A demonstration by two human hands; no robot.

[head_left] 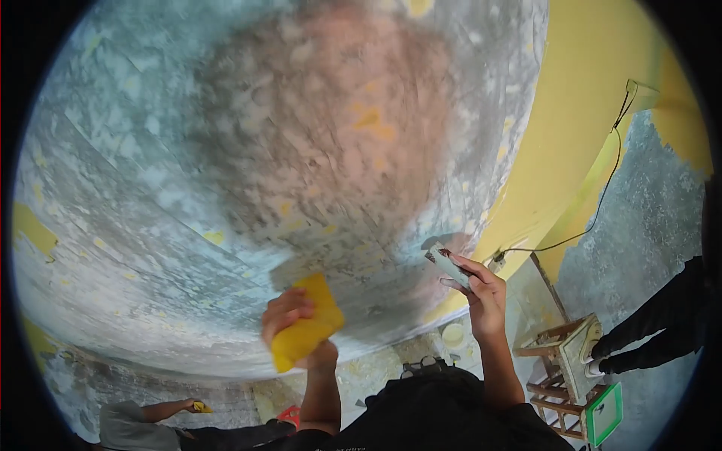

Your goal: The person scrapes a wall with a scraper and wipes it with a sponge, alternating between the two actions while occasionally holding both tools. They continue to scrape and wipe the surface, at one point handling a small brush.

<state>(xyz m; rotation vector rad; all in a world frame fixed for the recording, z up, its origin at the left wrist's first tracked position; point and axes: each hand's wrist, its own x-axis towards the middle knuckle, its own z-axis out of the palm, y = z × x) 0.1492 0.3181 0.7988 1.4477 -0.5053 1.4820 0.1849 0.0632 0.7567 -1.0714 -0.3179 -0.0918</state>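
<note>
My left hand (289, 316) is closed around a flat yellow plastic spreader (308, 323), its broad face turned partly towards me, in front of the lower wall. My right hand (485, 289) is raised further right, its fingers closed on a pale, flat scraper (450, 266) with dark smears along its end. The scraper is close to the wall surface; whether it touches cannot be told. Before both hands rises a large wall (248, 188), patchy grey and white with scattered yellow spots.
Yellow paint (560, 113) covers the wall's right side, where a dark cable (587, 234) hangs. Wooden stools (564, 357), one with a green-rimmed top (606, 415), stand at lower right. A person's dark-clad legs (654, 323) rest there. Another person (124, 425) at lower left holds something yellow.
</note>
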